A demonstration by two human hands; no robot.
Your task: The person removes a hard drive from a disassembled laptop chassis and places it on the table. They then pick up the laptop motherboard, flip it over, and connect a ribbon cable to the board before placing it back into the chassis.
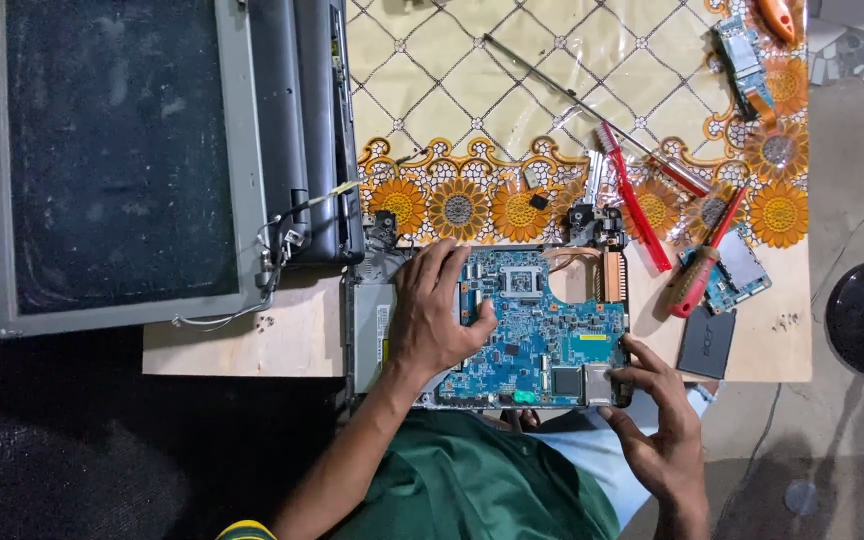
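Far left of the grips, a detached laptop screen point(117, 160) lies on the desk point(252, 345), its loose cables trailing toward the left hand point(435, 315). That hand's grip lies spread flat, palm down, fingers pressing the left part of the blue circuit board point(542, 330) rather than closed around it. The board sits between both grips at the desk's near edge. The right hand point(657, 420) pinches the board's lower right corner between thumb and fingers. Beyond the right grip, up and outward, lie a red toothbrush point(635, 200) and a red-handled screwdriver point(697, 270).
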